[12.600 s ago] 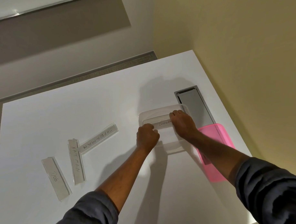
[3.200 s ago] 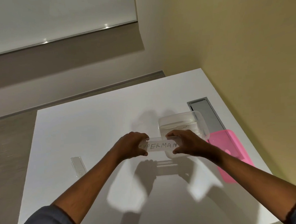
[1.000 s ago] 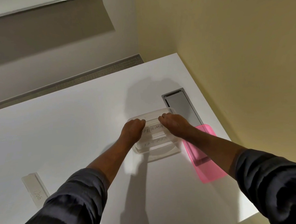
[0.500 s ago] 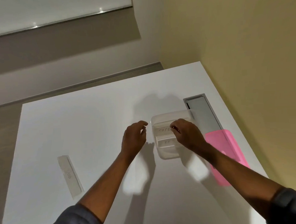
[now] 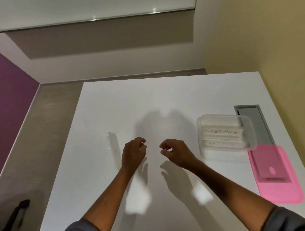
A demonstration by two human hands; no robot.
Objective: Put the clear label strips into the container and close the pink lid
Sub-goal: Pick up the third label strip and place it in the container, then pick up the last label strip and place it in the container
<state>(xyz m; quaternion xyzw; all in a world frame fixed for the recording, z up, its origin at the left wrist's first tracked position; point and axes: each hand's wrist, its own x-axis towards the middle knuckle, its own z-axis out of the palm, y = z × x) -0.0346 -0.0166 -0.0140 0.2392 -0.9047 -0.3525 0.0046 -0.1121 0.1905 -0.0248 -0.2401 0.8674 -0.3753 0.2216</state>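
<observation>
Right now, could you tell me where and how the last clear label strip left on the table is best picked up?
Probably by its long edges near the middle, pinched from above. The label strip lies flat on the white table, long and narrow, running away from the person, so its face offers no grip. The open left hand is right beside it; the right hand is empty too.

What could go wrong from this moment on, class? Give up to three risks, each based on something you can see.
1. The last clear strip is see-through on a white table, and the left hand partly covers it, so a grasp may slip.
2. The strips marked SUPERMAN look stacked high in the container; one more may stop the pink lid from seating.
3. The lid lies close to the table's right edge and could be knocked off.
</observation>
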